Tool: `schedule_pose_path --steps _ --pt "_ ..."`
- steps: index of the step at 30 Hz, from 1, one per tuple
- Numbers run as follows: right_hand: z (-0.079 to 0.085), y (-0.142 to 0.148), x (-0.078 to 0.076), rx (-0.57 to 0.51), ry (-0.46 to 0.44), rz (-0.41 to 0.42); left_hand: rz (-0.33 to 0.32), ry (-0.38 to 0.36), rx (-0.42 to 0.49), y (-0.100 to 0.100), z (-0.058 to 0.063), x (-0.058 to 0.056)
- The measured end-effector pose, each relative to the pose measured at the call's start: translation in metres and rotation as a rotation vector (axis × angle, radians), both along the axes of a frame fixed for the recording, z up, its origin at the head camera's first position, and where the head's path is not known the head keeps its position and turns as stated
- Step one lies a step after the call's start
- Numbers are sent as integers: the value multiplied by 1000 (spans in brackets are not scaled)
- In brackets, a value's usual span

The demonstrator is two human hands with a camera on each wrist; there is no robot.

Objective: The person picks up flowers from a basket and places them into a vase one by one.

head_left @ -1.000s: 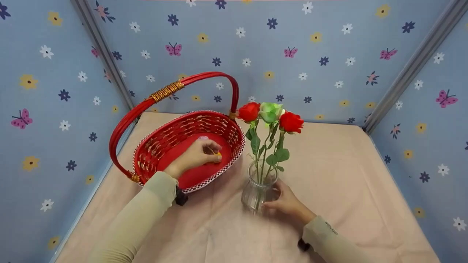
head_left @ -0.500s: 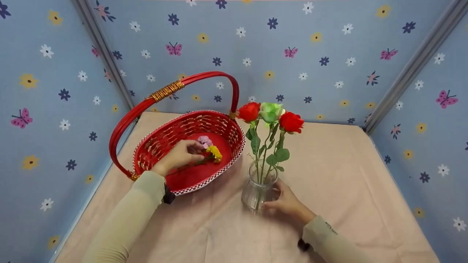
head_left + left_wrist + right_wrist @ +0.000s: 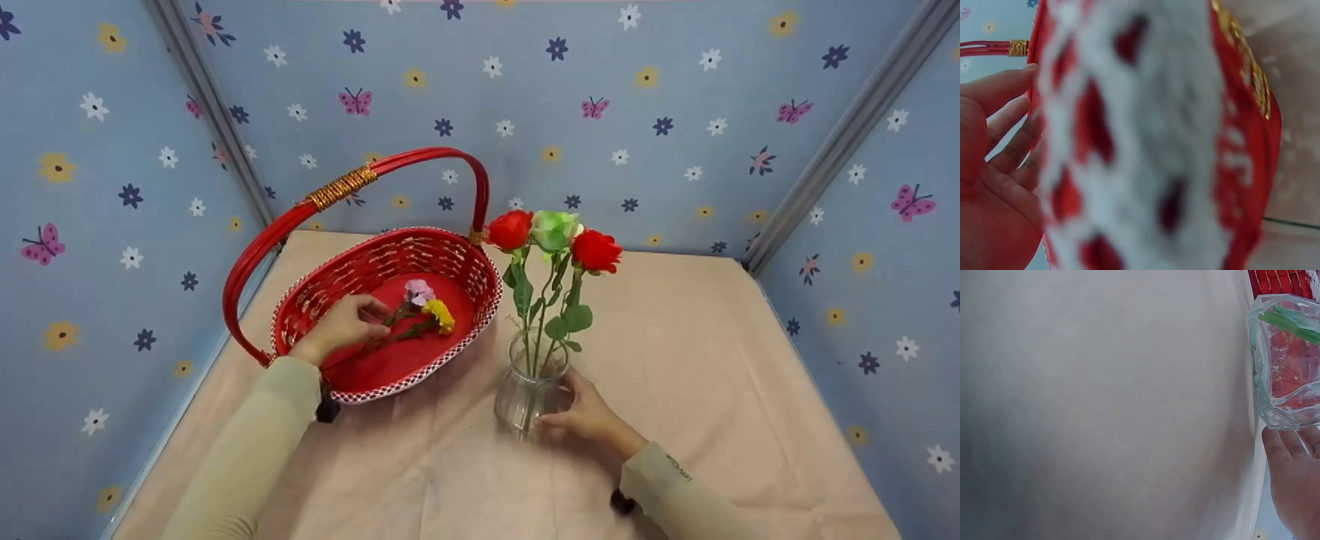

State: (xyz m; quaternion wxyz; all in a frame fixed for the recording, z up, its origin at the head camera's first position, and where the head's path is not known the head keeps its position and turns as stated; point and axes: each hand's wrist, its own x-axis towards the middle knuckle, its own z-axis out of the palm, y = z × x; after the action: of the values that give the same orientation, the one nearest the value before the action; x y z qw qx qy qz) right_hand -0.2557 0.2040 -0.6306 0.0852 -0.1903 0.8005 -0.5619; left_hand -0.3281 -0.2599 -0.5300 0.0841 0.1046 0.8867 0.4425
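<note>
My left hand (image 3: pixel 337 330) reaches into a red wicker basket (image 3: pixel 289 337), over the stems of a pink-purple artificial flower (image 3: pixel 418 292) and a yellow one (image 3: pixel 439 316) lying on its floor. In the left wrist view the thumb and fingers of that hand (image 3: pixel 1002 152) are apart; the blurred basket rim (image 3: pixel 1168 140) hides part of them. With its thumb and fingers at the side, my right hand (image 3: pixel 592 420) holds a clear glass vase (image 3: pixel 517 405). Two red roses (image 3: pixel 598 250) and one green rose (image 3: pixel 555 230) stand in the vase.
The basket's tall red handle (image 3: pixel 427 153) arches over its opening. A pale pink cloth (image 3: pixel 697 375) covers the table. Flower-patterned blue panels (image 3: pixel 600 165) enclose the back and both sides. Outside the basket, a thin green line (image 3: pixel 1292 223) shows in the left wrist view.
My left hand has drawn back leftward from the flower heads along their stems, leaving the purple and yellow flowers in view on the basket floor. The right hand and vase stay put.
</note>
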Motion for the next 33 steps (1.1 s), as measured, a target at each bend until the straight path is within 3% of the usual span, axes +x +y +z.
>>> schedule_pose_path --steps 7,17,23,27,33 --pt "0 0 1 4 -6 -6 1 2 -28 -8 -7 0" --pt "2 0 3 -10 -36 -15 22 -74 -73 -14 -14 0" --pt "1 0 2 -22 -22 -3 -1 -121 -99 -19 -18 1" --pt "0 0 1 -11 -18 -1 -23 -179 -67 -20 -18 3" --pt "1 -1 1 -12 -22 -11 -54 -200 -113 -20 -22 4"
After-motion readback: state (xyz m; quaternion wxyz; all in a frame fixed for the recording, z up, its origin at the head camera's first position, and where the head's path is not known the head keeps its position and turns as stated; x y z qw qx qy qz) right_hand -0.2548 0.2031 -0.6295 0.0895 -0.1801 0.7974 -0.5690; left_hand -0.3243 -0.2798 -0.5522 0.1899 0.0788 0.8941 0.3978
